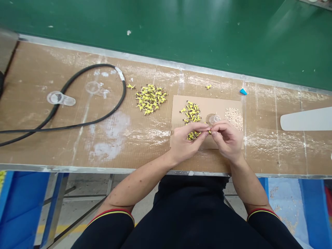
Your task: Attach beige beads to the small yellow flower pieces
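My left hand [187,141] and my right hand [228,141] meet fingertip to fingertip over a cardboard sheet [207,103]. Both are closed in a pinch around a tiny yellow figure [210,132], mostly hidden by the fingers. Beside my left hand, and partly under it, lies a loose group of small yellow-and-black figures [192,112]. Just beyond the fingertips stands a small clear plastic cup [213,119]. Many tiny pale pieces [233,117] are spread out past my right hand, at the sheet's right side.
A bigger heap of yellow figures [151,99] lies left of the sheet. Farther left, a black cable [97,121] loops near a clear plastic scoop [61,98]. A blue cap-like piece [243,91] and a white flat blade [306,119] are on the right. Green surface [166,31] runs behind.
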Motion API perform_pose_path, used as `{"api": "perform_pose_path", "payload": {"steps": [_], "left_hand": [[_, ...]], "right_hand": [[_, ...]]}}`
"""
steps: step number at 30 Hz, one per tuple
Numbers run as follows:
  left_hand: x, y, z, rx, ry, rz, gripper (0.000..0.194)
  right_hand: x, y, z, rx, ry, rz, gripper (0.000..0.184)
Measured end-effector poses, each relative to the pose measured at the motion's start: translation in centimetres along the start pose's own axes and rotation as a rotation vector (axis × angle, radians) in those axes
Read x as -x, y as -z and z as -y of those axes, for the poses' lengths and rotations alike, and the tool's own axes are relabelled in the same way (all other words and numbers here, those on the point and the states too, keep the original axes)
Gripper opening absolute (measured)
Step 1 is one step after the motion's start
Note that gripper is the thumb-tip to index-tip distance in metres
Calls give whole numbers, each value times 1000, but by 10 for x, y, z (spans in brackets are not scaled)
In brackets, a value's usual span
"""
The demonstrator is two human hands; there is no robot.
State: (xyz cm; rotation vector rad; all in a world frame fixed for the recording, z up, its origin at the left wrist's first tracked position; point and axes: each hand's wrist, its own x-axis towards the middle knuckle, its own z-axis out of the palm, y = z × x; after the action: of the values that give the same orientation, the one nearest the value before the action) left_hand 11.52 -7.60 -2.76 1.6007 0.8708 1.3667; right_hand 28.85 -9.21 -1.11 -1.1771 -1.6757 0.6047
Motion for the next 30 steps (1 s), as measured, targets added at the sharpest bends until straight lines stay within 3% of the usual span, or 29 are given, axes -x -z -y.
{"api": "perform_pose_path", "payload": {"steps": [11, 30], "left_hand": [[-1, 2, 6, -259, -310, -14, 33], [4, -2, 10, -239, -318, -40, 31]], "right_hand": [[3, -2, -2, -26, -42, 17, 11], [4, -5, -3, -128, -90, 51, 9]]}}
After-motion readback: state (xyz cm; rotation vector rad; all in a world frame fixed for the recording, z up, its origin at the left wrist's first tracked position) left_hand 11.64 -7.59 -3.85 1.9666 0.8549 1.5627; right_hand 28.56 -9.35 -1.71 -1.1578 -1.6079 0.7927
